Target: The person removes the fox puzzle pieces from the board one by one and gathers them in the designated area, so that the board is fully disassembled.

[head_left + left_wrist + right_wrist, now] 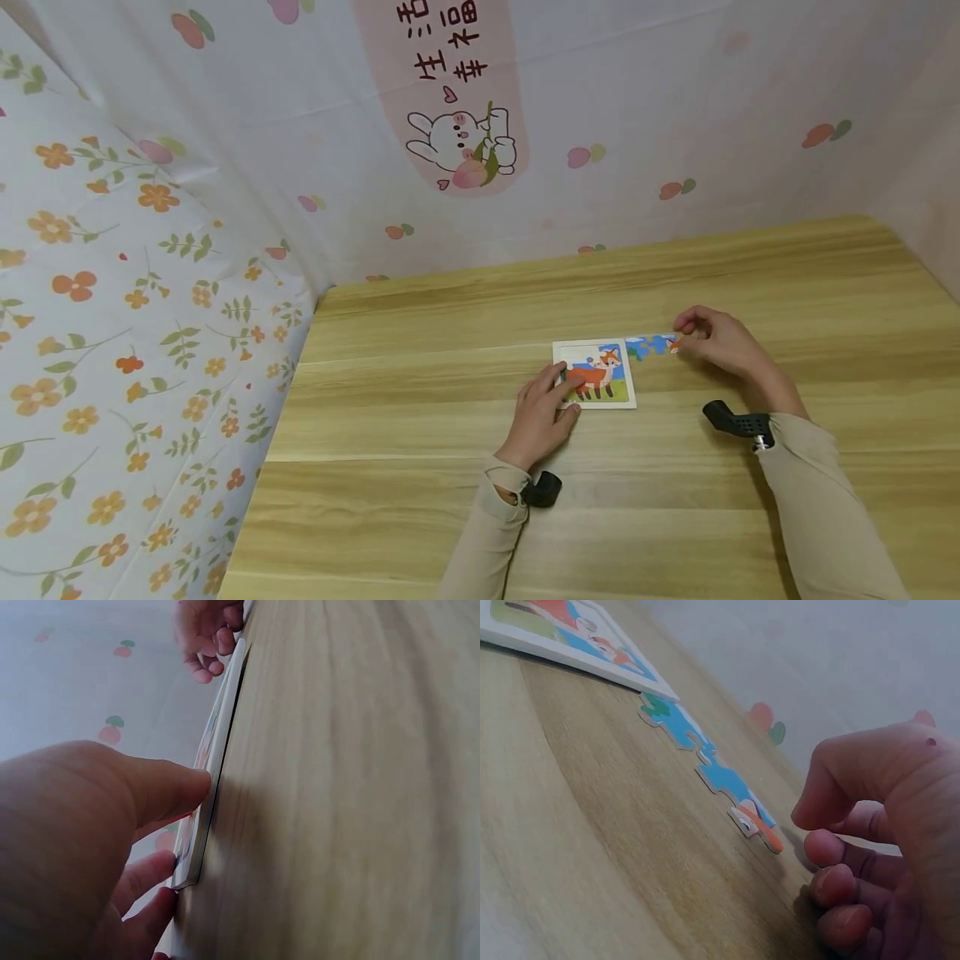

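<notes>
A square fox jigsaw puzzle in a white frame (632, 392) lies flat on the table. Its upper left part shows pale bare backing. My left hand (538, 415) rests on its left side, index finger over the fox; the left wrist view has the thumb against the near edge and fingertips at the corner. Beside the frame's right edge, loose puzzle pieces lie in a row: blue with green (667, 720), blue (726, 780), and orange with an eye (756, 825). My right hand (722, 340), fingers loosely bent, hovers just right of the orange piece, apart from it and holding nothing.
The wood-grain table (420, 417) extends around the puzzle. A white printed cloth (630, 100) hangs behind its far edge, and a flowered cloth (150, 317) hangs on the left. Black wrist cameras sit on the left wrist (543, 490) and right wrist (738, 421).
</notes>
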A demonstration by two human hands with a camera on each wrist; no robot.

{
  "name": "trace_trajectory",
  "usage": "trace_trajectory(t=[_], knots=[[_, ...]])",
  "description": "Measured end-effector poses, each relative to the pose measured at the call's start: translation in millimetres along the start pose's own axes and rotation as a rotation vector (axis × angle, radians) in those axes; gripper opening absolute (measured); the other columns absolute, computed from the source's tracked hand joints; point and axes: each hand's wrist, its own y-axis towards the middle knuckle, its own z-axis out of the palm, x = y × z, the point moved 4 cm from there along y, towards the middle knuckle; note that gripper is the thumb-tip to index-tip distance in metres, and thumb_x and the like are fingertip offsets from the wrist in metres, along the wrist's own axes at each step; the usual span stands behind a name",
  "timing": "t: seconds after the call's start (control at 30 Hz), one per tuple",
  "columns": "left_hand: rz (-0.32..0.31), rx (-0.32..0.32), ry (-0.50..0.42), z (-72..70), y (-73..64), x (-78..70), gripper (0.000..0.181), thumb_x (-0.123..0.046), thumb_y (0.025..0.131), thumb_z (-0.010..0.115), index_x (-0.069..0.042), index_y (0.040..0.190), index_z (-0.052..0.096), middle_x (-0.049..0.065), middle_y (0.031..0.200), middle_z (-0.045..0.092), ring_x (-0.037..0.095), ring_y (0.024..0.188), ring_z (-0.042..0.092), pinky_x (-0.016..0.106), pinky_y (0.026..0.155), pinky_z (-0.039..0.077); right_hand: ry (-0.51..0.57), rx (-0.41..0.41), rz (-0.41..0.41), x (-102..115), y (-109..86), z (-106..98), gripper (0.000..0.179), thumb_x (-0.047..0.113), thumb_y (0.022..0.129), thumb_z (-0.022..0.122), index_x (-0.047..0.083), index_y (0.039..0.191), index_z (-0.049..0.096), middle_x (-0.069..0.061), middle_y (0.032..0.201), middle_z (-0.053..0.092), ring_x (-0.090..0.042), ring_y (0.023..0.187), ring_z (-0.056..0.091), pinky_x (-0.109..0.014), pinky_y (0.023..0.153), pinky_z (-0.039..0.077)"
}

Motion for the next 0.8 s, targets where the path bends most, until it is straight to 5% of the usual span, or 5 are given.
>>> trace_trajectory(t=[0.5, 0.8], knots=[[0.007, -0.02, -0.009, -2.0, -1.2, -0.6, 0.038, -0.021, 0.092, 0.056, -0.016, 0.13, 0.056, 0.008, 0.144, 0.038, 0.02, 0.135, 0.028, 0.044, 0.105, 0.024, 0.01, -0.032, 0.053, -2.7, 0.1, 0.6, 0.026, 0.021, 0.092, 0.049, -0.001, 0.105, 0.056, -0.015, 0.095, 0.059, -0.023, 0.078, 0.048, -0.03, 0.064, 0.038], [0.01, -0.036, -0.001, 0.3, -0.3, -0.9, 0.038, -0.021, 0.092, 0.057, -0.015, 0.129, 0.057, 0.007, 0.143, 0.039, 0.02, 0.134, 0.03, 0.044, 0.104, 0.024, 0.004, -0.088, 0.091, 14.6, -1.1, -1.4, 0.028, 0.025, 0.09, 0.055, -0.002, 0.087, 0.052, -0.006, 0.069, 0.049, -0.016, 0.058, 0.042, -0.027, 0.048, 0.034]])
